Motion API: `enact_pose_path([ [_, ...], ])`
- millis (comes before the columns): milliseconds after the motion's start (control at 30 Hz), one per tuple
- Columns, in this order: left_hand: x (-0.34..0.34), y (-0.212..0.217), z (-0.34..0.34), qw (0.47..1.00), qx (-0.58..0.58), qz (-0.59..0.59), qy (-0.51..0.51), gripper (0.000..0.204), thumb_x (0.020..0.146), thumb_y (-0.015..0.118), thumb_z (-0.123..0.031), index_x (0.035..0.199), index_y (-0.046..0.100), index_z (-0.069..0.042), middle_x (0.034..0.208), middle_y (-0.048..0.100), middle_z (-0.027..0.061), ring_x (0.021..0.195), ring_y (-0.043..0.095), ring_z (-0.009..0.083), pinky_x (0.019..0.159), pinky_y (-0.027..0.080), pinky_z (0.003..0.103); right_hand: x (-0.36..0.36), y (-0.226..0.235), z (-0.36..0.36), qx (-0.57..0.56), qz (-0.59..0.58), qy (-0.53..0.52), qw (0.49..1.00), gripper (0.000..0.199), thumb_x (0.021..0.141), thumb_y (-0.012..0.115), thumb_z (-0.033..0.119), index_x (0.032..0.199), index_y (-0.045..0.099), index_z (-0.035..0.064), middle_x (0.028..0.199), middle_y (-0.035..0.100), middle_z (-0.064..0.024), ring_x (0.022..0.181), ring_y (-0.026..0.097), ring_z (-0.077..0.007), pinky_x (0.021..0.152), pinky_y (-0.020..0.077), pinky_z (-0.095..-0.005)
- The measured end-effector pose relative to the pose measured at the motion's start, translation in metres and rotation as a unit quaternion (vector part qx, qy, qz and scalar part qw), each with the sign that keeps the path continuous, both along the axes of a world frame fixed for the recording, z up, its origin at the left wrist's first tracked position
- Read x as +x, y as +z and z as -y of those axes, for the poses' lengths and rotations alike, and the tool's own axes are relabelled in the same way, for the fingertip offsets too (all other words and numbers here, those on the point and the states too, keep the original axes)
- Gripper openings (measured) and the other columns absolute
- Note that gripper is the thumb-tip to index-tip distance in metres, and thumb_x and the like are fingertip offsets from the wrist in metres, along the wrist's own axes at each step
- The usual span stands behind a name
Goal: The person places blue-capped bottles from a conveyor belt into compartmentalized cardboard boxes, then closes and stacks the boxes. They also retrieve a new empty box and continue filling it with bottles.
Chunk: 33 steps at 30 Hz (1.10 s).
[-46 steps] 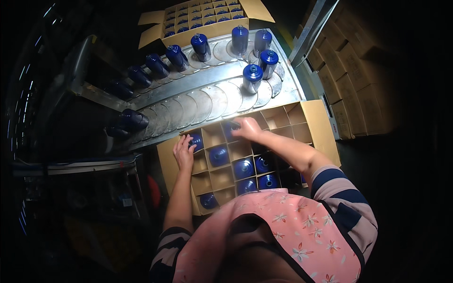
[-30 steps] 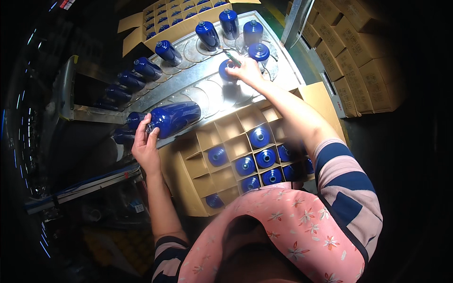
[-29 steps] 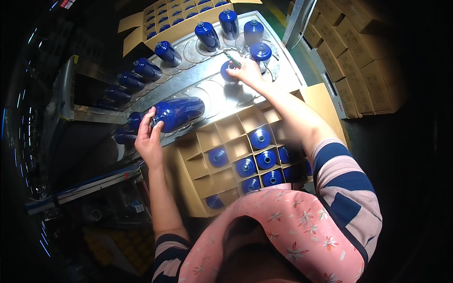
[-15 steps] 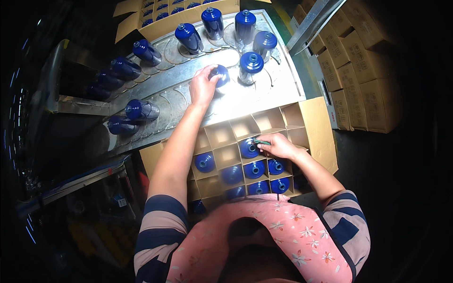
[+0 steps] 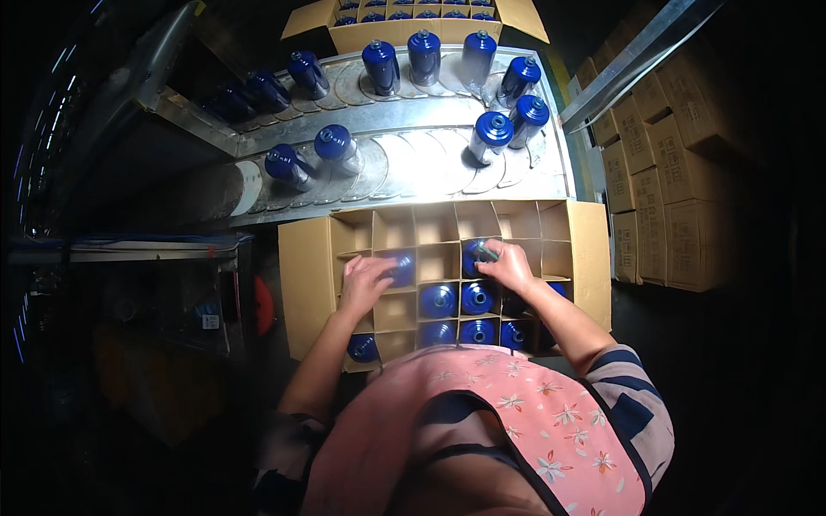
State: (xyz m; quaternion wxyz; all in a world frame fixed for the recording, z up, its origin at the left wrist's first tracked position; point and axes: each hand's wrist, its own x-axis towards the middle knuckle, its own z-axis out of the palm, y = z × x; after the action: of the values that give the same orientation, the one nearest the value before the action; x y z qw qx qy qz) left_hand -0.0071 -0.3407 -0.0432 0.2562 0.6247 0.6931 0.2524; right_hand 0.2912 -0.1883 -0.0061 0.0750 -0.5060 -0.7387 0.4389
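Note:
An open cardboard box [image 5: 310,258] with dividers stands before me, holding several blue bottles with narrow necks, some tops blurred. In one compartment left of the middle, my left hand [image 5: 366,282] has its fingers bent over the shoulder of a blurred blue bottle [image 5: 400,268]. Two compartments to the right, my right hand [image 5: 509,267] pinches a thin green stick-like tool [image 5: 488,254]. The tool's tip is at the neck of another blue bottle [image 5: 472,257], partly covered by my fingers. Behind the box, on a metal conveyor [image 5: 387,193], more blue bottles stand upright, including one [image 5: 493,131] at the near right.
A second divided box [image 5: 413,34] of blue bottles stands beyond the conveyor. Stacked cartons [image 5: 675,181] rise at the right, behind a slanting metal post [image 5: 632,64]. A metal frame [image 5: 185,116] crosses the conveyor at the left; below it are cluttered shelves [image 5: 163,249].
My left hand has let go of a bottle on the conveyor and come back to a bottle in the box. My right hand stays at the same bottle. The view has turned.

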Motion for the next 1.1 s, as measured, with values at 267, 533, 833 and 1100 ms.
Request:
enact_pose_path([
  [267, 0.000, -0.023, -0.007, 0.995, 0.071, -0.066, 0.002, 0.037, 0.076, 0.074, -0.021, 0.113, 0.068, -0.017, 0.117, 0.068, 0.0034, 0.115, 0.058, 0.0189, 0.110, 0.024, 0.049, -0.008, 0.127, -0.068, 0.026, -0.359, -0.089, 0.929, 0.019, 0.079, 0.076, 0.006, 0.097, 0.070, 0.0060, 0.066, 0.049, 0.0109, 0.058, 0.041, 0.0017, 0.051, 0.0273, -0.0150],
  [533, 0.011, 0.119, -0.047, 0.979, 0.058, 0.188, 0.053, 0.034, 0.075, 0.065, 0.011, 0.107, 0.068, 0.001, 0.118, 0.067, 0.0162, 0.119, 0.058, 0.0258, 0.101, 0.046, 0.038, -0.048, 0.064, -0.202, 0.162, -0.158, -0.117, 0.967, 0.043, 0.071, 0.071, 0.030, 0.107, 0.071, 0.0077, 0.091, 0.071, -0.0144, 0.084, 0.070, -0.0236, 0.078, 0.0527, -0.0328],
  [833, 0.027, 0.130, -0.224, 0.952, 0.158, 0.254, 0.072, 0.034, 0.077, 0.069, 0.006, 0.111, 0.068, 0.001, 0.116, 0.068, 0.0120, 0.116, 0.061, 0.0203, 0.099, 0.046, 0.032, -0.015, -0.016, -0.249, 0.057, -0.288, -0.200, 0.935, 0.030, 0.091, 0.065, 0.016, 0.119, 0.065, 0.0073, 0.075, 0.063, 0.0013, 0.058, 0.054, -0.0045, 0.052, 0.0438, -0.0208],
  [1100, 0.098, 0.050, -0.357, 0.995, 0.035, -0.033, 0.085, 0.038, 0.076, 0.076, -0.027, 0.113, 0.070, -0.019, 0.099, 0.071, 0.0146, 0.087, 0.069, 0.0301, 0.076, 0.052, 0.037, 0.101, -0.015, -0.080, -0.128, -0.262, -0.248, 0.924, 0.016, 0.096, 0.059, 0.016, 0.103, 0.069, 0.0064, 0.068, 0.060, 0.0029, 0.059, 0.054, -0.0041, 0.053, 0.0442, -0.0211],
])
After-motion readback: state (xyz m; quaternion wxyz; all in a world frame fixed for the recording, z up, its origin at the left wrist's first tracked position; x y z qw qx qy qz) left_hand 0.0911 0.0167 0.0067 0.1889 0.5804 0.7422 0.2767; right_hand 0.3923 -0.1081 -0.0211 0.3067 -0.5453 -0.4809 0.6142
